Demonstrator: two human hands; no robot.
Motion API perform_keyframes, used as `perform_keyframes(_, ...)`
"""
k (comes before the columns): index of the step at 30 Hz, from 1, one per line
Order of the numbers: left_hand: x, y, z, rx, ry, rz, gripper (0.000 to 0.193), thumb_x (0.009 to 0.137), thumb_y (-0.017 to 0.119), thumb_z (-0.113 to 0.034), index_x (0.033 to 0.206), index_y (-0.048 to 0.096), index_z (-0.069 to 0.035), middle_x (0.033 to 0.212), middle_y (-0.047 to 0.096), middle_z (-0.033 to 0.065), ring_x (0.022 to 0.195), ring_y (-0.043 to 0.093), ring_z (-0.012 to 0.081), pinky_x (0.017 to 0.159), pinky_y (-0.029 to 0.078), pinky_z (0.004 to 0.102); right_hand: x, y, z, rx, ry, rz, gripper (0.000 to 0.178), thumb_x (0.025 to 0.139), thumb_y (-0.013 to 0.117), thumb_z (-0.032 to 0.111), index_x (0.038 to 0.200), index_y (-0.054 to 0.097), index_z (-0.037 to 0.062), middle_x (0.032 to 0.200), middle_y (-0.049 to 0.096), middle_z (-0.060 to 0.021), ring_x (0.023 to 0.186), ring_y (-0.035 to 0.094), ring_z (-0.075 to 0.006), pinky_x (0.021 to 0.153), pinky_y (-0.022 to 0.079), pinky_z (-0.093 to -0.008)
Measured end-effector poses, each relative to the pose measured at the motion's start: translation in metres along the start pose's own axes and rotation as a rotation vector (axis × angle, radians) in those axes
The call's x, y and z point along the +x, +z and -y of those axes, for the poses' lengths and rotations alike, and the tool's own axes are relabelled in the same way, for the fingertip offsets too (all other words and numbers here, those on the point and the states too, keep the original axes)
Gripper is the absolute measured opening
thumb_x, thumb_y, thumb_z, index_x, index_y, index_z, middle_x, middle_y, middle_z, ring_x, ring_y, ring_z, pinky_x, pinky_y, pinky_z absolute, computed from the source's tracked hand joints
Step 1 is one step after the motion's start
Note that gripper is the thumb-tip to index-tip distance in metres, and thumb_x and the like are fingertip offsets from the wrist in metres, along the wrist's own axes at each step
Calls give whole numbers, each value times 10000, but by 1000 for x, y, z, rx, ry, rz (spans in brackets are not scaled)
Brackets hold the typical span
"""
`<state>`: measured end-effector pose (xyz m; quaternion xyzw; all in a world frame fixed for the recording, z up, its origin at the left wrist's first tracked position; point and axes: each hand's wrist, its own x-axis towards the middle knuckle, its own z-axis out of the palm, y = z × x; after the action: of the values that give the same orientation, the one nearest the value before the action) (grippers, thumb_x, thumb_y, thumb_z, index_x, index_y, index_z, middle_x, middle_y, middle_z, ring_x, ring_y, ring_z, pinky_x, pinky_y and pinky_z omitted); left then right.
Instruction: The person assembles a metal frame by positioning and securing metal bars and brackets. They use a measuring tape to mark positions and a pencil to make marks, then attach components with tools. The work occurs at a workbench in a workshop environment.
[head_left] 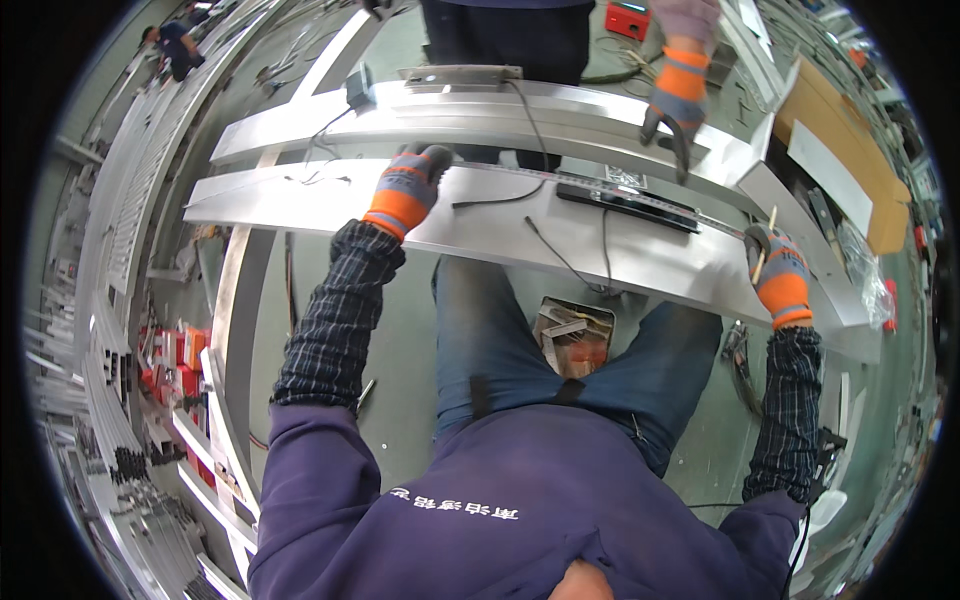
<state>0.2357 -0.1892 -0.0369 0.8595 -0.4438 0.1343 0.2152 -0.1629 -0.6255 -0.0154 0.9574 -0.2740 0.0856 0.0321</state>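
Note:
A tape measure's blade (590, 185) is stretched along a long silvery metal profile (310, 205) in front of me. At its left end my left hand (408, 188), in a grey and orange glove, is closed on the blade. My right hand (780, 272), gloved alike, is closed at the blade's right end, where the tape's case is mostly hidden. A thin wooden pencil-like stick (765, 245) stands up between its fingers. Between my hands, a black bar-shaped fitting (628, 206) lies on the profile, with dark cables (560, 250) around it.
A second metal profile (300, 130) lies parallel beyond. Across it, a co-worker's gloved hand (678, 112) reaches down. An open cardboard box (840, 150) stands at the right. A small bin (575, 335) sits between my legs. Red boxes (185, 350) are at the left.

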Motion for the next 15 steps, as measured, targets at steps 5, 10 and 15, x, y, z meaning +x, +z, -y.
perform_keyframes(5, -1, 4, -5, -43, -64, 84, 143, 966, 626, -156, 1070, 717, -117, 1064, 685, 167, 1052, 635, 396, 899, 534, 485, -2, -5, 0, 93, -54, -34, 420, 796, 705, 60, 1203, 691, 163, 1111, 696, -150, 1049, 651, -388, 921, 534, -453)
perform_keyframes(10, 6, -10, -24, -27, -151, 270, 208, 959, 619, -222, 1125, 723, -155, 1108, 679, 157, 1106, 627, 375, 959, 520, 474, 0, 4, -14, 75, -52, -53, 423, 803, 713, 83, 1219, 681, 158, 1139, 692, -157, 1078, 647, -386, 936, 531, -451)
perform_keyframes(15, -5, -11, -23, -35, -108, 191, 213, 927, 655, -188, 1118, 721, -118, 1065, 685, 159, 1026, 653, 369, 891, 541, 465, -2, 20, -39, -58, -29, -6, 403, 820, 722, 151, 1218, 670, 108, 1170, 680, -173, 1107, 632, -394, 946, 521, -452)
